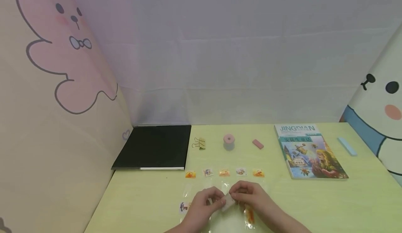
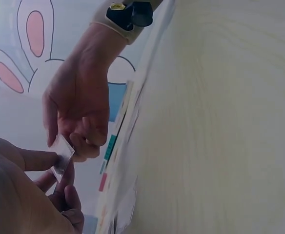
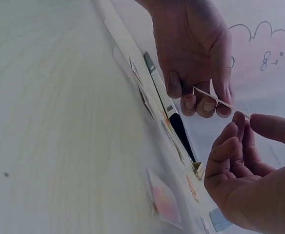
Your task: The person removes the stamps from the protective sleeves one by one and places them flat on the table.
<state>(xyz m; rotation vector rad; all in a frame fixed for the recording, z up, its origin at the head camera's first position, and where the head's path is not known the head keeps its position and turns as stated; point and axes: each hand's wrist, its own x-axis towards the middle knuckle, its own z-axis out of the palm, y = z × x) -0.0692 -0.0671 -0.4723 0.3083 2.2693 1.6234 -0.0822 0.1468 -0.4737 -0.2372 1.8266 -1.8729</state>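
Note:
Between my two hands is a small thin whitish square [image 1: 228,203] with a glossy, clear-looking surface, raised above the table. My left hand [image 1: 204,205] pinches it, the thumb flat on its face as seen in the left wrist view. With thumb and fingertips, my right hand [image 1: 252,195] pinches the opposite edge, which shows edge-on in the right wrist view. Beyond the hands lies a row of small picture cards, one orange [image 1: 190,174]. Another picture card [image 1: 184,207] lies left of my left hand. Under my right forearm is an orange picture in a clear sleeve [image 1: 250,217].
At the back left lies a flat black rectangular thing [image 1: 157,145]. A gold binder clip [image 1: 201,143], a pink-topped spool [image 1: 229,142] and a pink eraser [image 1: 258,144] stand behind the row. On the right are a picture book [image 1: 311,152] and a light blue bar [image 1: 347,146].

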